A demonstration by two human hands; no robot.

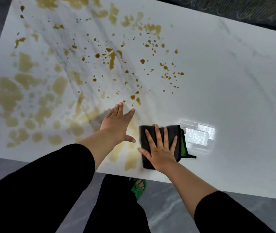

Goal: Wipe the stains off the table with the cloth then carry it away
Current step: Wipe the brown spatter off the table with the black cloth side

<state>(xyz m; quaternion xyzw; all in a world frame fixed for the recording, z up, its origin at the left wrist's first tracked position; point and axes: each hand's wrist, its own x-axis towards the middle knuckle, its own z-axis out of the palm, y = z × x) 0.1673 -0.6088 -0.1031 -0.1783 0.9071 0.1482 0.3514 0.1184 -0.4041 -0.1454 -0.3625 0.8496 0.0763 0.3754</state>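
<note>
A white marble-patterned table fills the view. Brown and yellowish stains cover its left and middle parts, from small dark drops to wide pale patches. A folded dark grey cloth with a green edge lies near the table's front edge. My right hand presses flat on the cloth with fingers spread. My left hand is held flat with fingers straight, to the left of the cloth, over a pale stain; it holds nothing.
A bright reflection of a ceiling light shows on the table just right of the cloth. The table's front edge runs above a grey floor. My foot in a green sandal stands below it. A dark textured surface lies beyond the far edge.
</note>
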